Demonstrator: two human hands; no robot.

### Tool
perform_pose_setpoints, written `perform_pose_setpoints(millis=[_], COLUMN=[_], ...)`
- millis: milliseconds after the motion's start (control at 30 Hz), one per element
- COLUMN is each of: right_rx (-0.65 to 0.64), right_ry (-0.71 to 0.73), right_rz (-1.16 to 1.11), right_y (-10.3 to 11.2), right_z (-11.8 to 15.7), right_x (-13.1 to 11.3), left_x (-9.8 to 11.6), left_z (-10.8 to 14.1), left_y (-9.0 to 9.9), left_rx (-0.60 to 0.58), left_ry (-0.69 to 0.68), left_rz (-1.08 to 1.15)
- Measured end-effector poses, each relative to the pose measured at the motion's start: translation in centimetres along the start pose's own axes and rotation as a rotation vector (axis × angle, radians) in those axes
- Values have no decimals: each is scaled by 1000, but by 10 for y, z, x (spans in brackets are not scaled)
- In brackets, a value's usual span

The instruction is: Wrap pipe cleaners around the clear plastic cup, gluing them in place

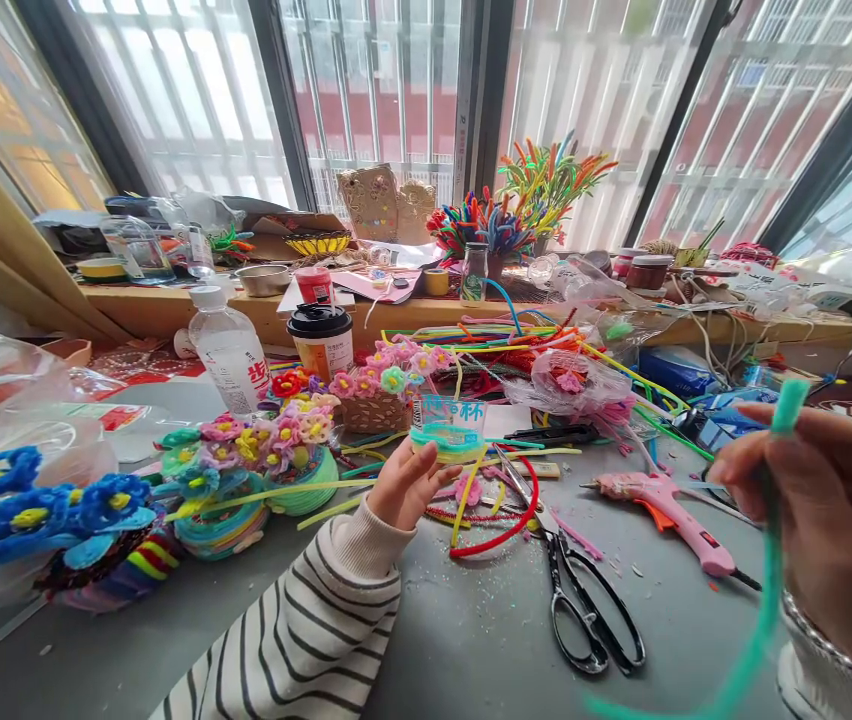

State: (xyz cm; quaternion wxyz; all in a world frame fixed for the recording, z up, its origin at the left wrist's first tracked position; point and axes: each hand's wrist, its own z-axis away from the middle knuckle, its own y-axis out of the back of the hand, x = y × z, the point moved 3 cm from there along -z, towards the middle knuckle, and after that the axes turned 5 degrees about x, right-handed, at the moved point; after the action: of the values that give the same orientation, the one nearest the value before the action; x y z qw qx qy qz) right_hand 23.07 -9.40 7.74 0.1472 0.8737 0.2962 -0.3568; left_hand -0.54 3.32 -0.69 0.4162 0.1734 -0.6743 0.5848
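My left hand (pixel 405 488), in a striped sleeve, holds a small clear plastic cup (pixel 450 412) with blue lettering. Yellow and turquoise pipe cleaner circles the cup's lower part. At the right edge, my right hand (pixel 827 500) pinches a teal pipe cleaner (pixel 773 560), its tip showing above the fingers and its long end curving down and left, blurred. Black-handled scissors (pixel 562 555) lie on the grey table between my hands. Beside their blades is a bent red pipe cleaner (pixel 516 530). A pink glue gun (pixel 677 510) rests near my right hand.
Pipe-cleaner flower baskets (pixel 115 520) line the left side. Behind them stand a water bottle (pixel 227 350) and a black-lidded paper cup (pixel 321 338). Loose pipe cleaners (pixel 501 350) are heaped mid-table. The cluttered windowsill (pixel 396 318) holds a glass bottle (pixel 474 270) and colourful pipe-cleaner bunches (pixel 557 185).
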Motion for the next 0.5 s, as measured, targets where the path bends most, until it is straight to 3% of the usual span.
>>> perform_pose_setpoints(millis=[100, 167, 233, 367, 500], right_rx=[-380, -502, -512, -414, -377], right_ry=[20, 110, 220, 402, 491], right_rz=[31, 99, 166, 231, 213], right_y=[-24, -41, -55, -68, -73], right_z=[16, 28, 37, 43, 45], right_x=[-3, -1, 1, -1, -4], left_x=[-1, -4, -7, -13, -15], left_z=[2, 3, 3, 5, 7], left_y=[-3, -4, -4, -7, -11], left_rx=[2, 2, -11, -54, -46], left_ry=[43, 74, 93, 140, 155], left_rz=[18, 28, 26, -3, -23])
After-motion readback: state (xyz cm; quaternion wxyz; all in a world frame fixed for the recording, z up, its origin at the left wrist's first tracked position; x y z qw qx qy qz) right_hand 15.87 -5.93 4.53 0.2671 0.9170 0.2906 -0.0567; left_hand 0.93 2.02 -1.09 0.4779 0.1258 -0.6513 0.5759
